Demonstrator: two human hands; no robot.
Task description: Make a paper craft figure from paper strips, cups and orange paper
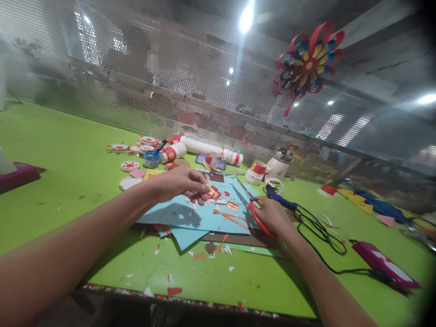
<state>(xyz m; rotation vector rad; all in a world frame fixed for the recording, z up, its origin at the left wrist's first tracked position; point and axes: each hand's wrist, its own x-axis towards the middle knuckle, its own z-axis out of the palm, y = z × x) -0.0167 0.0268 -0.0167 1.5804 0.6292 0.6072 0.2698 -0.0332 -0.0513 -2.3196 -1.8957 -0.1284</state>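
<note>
My left hand [182,184] hovers over a light blue paper sheet [200,215], fingers pinched on a small red and yellow paper piece [214,192]. My right hand [272,215] grips red-handled scissors [256,213], whose blades point up and left over the blue sheet. More sheets, brown and green, lie stacked under the blue one. Small red and orange paper scraps [226,213] lie scattered on the blue sheet between my hands.
On the green table [68,150] sit a blue glue pot [151,159], red-white paper tubes [200,147], round discs [130,165], paper cups [256,172], a white jar [279,164], a black cord [316,231] and a pink device [383,263]. A paper flower [308,61] hangs on the mesh wall.
</note>
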